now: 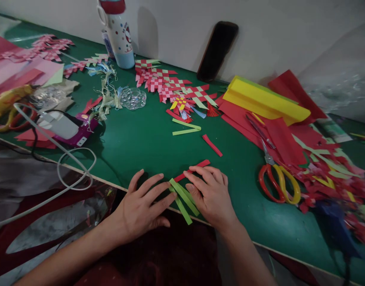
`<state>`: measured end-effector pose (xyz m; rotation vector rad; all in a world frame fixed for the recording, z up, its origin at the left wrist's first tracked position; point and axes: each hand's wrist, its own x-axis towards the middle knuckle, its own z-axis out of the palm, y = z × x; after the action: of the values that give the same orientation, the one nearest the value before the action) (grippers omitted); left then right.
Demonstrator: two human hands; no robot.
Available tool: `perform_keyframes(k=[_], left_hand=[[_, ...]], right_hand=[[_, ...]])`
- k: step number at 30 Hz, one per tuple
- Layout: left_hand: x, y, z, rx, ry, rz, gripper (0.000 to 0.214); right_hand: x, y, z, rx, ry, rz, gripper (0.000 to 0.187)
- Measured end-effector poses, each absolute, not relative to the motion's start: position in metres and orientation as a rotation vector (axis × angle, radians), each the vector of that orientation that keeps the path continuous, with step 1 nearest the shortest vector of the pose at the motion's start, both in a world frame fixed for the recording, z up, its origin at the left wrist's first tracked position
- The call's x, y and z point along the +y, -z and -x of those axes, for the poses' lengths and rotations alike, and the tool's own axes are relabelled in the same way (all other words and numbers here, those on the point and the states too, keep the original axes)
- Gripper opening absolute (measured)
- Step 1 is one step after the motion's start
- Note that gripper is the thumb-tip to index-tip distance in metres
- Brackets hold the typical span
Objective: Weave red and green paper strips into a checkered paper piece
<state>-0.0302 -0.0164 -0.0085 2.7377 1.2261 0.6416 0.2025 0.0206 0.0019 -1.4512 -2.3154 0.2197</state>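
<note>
Left hand (pixel 140 208) is flat near the table's front edge, fingers spread, nothing gripped; fingertips meet the folded green strip (pixel 183 210), whose ends overhang that edge. Right hand (pixel 214 194) is loosely curled, fingertips on the red strip (pixel 180 177) just beyond the fold; can't tell if it's pinching. Green tabletop (pixel 242 174) gives sideways room between right hand and scissors (pixel 269 159). Loose red strip (pixel 212 145) lies just ahead.

The head camera looks forward-down over the table (pixel 134 147).
</note>
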Motion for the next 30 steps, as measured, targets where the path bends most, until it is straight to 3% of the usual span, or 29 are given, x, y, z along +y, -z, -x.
perform_keyframes(k=[10,16,25,30], left_hand=[[-0.016,0.016,0.033,1.203,-0.636,-2.778,0.048],[-0.016,0.019,0.034,1.213,-0.616,-2.782,0.047],[-0.017,0.02,0.034,1.217,-0.594,-2.762,0.048],[-0.017,0.017,0.033,1.195,-0.582,-2.743,0.048]], right_hand=[[0.018,-0.014,-0.197,-2.382,-0.196,1.411,0.03],[0.02,-0.015,-0.178,-2.562,-0.238,1.357,0.049],[0.002,-0.016,-0.184,-2.312,-0.159,1.441,0.023],[-0.019,-0.011,-0.181,-2.201,-0.15,1.551,0.024]])
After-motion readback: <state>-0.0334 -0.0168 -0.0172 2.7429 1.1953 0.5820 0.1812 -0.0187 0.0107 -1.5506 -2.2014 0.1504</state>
